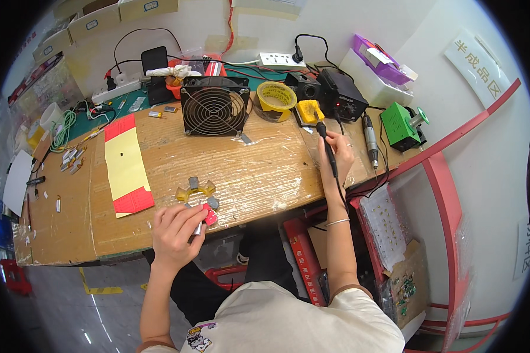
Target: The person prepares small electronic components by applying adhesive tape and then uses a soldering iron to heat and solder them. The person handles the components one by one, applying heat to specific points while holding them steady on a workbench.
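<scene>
My right hand (339, 154) grips a black soldering iron (329, 152) like a pen. The iron's tip is at the yellow sponge (306, 110) near the back of the bench; whether they touch I cannot tell. Close to the front edge, my left hand (179, 232) pinches a small pinkish-red part (210, 216), with a silvery flat piece (198, 230) beside it under the fingers. Just beyond those fingers lies an amber ring-shaped holder (184, 194) with grey blocks around it, partly hidden by the hand.
A black fan (215, 109) stands at the back, beside a yellow tape roll (276, 100). To the right are a black soldering station (343, 97), a grey pen-shaped tool (370, 141) and a green solder-wire feeder (400, 126). Small silver batteries (72, 159) lie left of a yellow-and-red sheet (126, 165).
</scene>
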A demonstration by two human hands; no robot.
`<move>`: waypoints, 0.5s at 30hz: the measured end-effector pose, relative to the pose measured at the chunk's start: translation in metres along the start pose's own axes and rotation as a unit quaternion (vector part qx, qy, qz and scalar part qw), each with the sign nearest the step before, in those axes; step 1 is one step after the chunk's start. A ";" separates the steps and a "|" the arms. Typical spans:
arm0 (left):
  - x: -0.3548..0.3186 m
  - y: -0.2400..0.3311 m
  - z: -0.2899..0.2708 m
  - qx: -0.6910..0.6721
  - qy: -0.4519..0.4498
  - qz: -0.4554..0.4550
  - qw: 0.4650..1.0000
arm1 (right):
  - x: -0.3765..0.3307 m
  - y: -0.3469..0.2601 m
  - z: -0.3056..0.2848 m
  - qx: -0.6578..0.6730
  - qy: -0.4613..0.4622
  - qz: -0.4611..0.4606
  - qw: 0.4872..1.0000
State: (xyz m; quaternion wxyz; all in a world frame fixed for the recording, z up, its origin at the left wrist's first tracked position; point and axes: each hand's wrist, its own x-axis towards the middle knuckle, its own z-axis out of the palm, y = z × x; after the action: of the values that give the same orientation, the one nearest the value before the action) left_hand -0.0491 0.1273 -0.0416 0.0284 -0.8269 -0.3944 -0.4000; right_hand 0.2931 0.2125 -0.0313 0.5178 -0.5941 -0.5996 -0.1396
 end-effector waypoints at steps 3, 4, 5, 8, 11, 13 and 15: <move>0.000 0.000 0.000 0.005 -0.001 -0.001 1.000 | -0.005 0.002 -0.003 -0.027 -0.047 -0.035 0.998; 0.000 -0.001 0.000 0.008 -0.002 -0.001 1.000 | -0.006 0.003 -0.004 -0.034 -0.057 -0.048 0.997; 0.000 -0.001 0.001 0.008 -0.003 -0.004 1.000 | -0.006 0.003 -0.005 -0.039 -0.065 -0.067 0.995; -0.001 -0.001 0.001 0.011 -0.003 -0.003 1.000 | -0.005 0.003 -0.008 -0.059 -0.085 -0.071 0.992; -0.001 -0.001 0.001 0.008 -0.003 -0.005 1.000 | -0.006 0.003 -0.009 -0.071 -0.092 -0.067 0.991; -0.001 -0.001 0.001 0.010 -0.002 -0.002 1.000 | -0.008 0.003 -0.009 -0.077 -0.094 -0.059 0.991; -0.001 -0.001 0.001 0.009 -0.002 -0.002 1.000 | -0.010 0.003 -0.010 -0.084 -0.096 -0.056 0.990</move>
State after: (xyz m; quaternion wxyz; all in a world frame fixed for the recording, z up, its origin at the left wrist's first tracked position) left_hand -0.0495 0.1280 -0.0430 0.0344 -0.8264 -0.3999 -0.3949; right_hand 0.2979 0.1998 -0.0361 0.3971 -0.6117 -0.6650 -0.1608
